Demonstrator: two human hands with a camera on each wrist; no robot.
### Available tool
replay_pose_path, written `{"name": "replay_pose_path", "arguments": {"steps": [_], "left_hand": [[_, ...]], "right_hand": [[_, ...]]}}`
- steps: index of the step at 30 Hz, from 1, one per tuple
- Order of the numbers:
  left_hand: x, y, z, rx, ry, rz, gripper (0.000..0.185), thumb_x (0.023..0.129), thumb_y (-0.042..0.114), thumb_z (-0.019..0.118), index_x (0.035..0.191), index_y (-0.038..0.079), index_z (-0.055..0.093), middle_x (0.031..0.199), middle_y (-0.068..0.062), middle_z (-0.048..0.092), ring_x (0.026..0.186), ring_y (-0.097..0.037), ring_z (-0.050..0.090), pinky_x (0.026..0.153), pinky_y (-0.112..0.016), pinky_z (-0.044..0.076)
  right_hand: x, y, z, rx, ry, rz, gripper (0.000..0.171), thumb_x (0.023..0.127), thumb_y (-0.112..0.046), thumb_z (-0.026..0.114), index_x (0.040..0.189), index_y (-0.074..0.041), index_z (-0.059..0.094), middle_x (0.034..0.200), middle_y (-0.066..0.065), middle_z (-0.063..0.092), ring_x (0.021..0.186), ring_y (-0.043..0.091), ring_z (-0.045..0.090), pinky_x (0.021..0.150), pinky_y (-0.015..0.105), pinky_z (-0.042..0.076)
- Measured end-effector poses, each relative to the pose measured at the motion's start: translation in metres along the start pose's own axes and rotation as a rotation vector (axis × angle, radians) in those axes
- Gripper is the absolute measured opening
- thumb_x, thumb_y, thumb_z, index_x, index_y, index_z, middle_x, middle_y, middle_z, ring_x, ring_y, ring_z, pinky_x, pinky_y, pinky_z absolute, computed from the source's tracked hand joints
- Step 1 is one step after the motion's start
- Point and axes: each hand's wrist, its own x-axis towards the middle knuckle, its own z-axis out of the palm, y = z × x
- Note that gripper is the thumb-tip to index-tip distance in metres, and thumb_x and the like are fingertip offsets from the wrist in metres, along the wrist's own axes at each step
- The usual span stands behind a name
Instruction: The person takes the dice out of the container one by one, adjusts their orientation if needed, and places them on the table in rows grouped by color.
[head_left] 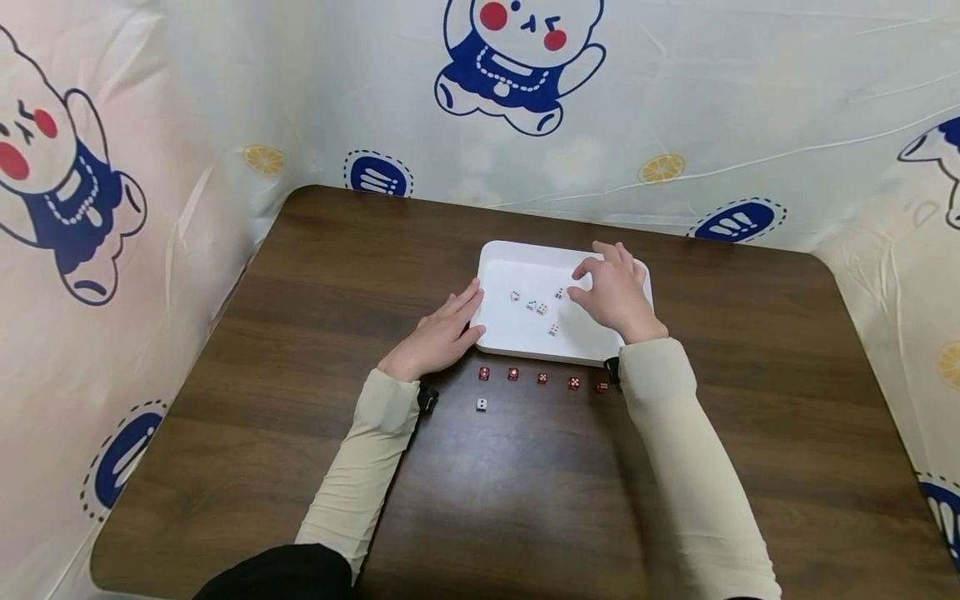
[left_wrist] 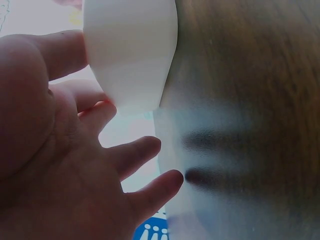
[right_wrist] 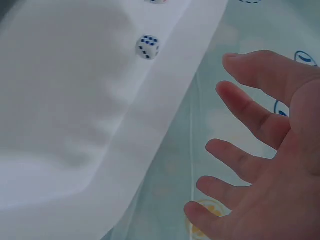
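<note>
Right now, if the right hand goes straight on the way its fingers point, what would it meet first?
Probably the small white die in the shallow white plastic tray. The right hand hovers over the tray with relaxed fingers pointing left toward that die. Height above it is unclear.

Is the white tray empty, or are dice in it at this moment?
Not empty. The head view shows the white tray with about five white dice scattered on its floor; the right hand hovers over it, hiding part of the floor.

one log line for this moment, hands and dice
left hand: open, touching white tray edge | right hand: open over tray | white dice in tray | red dice rowed on table
</note>
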Motion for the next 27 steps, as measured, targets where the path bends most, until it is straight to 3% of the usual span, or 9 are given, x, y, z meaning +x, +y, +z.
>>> {"name": "replay_pose_path", "arguments": {"steps": [13,27], "left_hand": [[0.0,-0.002,0.0,-0.009,0.0,0.006,0.063,0.103,0.039,0.039,0.156,0.018,0.011,0.163,0.01,-0.003,0.15,-0.033,0.011,0.114,-0.063,0.019],[-0.001,-0.001,0.0,-0.008,0.008,0.008,0.063,0.103,0.038,0.04,0.156,0.017,0.012,0.164,0.009,-0.001,0.15,-0.033,0.01,0.113,-0.064,0.019]], "right_hand": [[0.024,0.002,0.015,-0.049,-0.149,0.048,0.026,0.087,-0.021,0.066,0.106,-0.003,0.067,0.148,0.023,0.036,0.144,0.048,0.012,0.108,0.068,0.013],[0.036,-0.009,0.009,-0.145,-0.24,0.082,0.024,0.087,-0.023,0.068,0.103,-0.005,0.068,0.126,0.019,0.046,0.122,0.04,0.03,0.103,0.063,0.021]]}}
